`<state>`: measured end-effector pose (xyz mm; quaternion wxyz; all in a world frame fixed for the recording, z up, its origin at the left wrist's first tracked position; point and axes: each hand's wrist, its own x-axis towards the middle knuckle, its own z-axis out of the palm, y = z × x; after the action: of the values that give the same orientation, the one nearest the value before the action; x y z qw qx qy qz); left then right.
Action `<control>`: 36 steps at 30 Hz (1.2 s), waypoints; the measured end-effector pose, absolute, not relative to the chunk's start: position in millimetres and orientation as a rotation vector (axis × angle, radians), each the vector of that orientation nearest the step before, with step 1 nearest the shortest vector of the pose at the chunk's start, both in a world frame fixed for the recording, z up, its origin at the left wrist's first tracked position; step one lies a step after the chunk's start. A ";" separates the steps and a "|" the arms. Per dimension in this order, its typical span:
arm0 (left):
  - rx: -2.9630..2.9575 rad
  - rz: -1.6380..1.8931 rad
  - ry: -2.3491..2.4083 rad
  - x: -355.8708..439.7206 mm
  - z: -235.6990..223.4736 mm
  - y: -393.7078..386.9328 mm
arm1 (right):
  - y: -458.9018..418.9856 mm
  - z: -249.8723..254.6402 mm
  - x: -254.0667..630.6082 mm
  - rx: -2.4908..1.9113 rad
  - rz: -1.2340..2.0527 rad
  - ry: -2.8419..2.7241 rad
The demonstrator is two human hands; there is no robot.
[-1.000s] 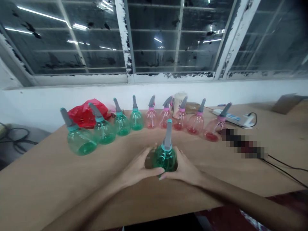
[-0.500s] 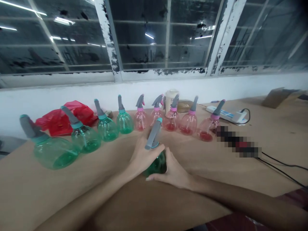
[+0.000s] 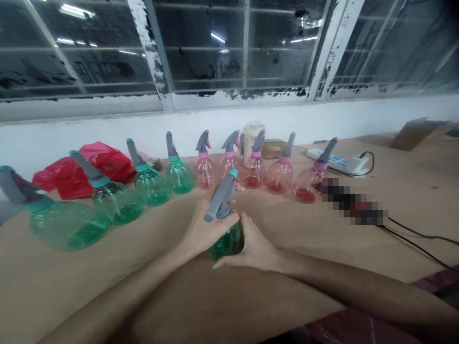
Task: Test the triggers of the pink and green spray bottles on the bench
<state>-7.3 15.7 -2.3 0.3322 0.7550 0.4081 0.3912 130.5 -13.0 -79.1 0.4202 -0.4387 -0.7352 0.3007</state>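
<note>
A green spray bottle (image 3: 226, 242) with a grey trigger head stands in front of me, held by both hands. My left hand (image 3: 208, 217) is closed around its neck, just under the head, with some fingers hidden behind it. Lower down, my right hand (image 3: 253, 246) wraps the round body from the right, thumb toward me. Several other green spray bottles (image 3: 152, 188) curve away to the left, with grey heads and green collars. Several pink spray bottles (image 3: 279, 177) with pink collars continue the row behind my hands and to the right.
A red plastic bag (image 3: 96, 167) lies behind the green bottles. Behind the pink ones stand a pale lidded cup (image 3: 254, 131) and a small brown box (image 3: 274, 149). A white power strip (image 3: 340, 162), a pixelated dark object (image 3: 355, 203) with cables and a cardboard piece (image 3: 416, 134) are on the right.
The whole view has shifted slightly, so the bottles and table appear further left and higher. Both hands keep their grip on the green spray bottle; its head looks slightly more tilted.
</note>
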 end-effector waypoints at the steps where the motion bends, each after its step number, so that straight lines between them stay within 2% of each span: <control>1: 1.978 1.019 1.055 -6.5 -1.9 13.7 | -14.1 -78.0 131.4 -1.095 0.742 -1.860; 18: 2.042 1.056 1.063 -2.3 3.8 10.8 | -9.4 -69.5 134.9 -0.988 0.657 -2.005; 36: 2.111 1.109 1.142 -2.9 1.1 9.6 | -13.2 -82.7 136.6 -1.122 0.695 -1.972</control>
<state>-2.9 9.6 1.1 0.2461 0.7739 0.4185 0.4067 136.6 -13.2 -82.7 0.3751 -0.4383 -0.7704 0.2715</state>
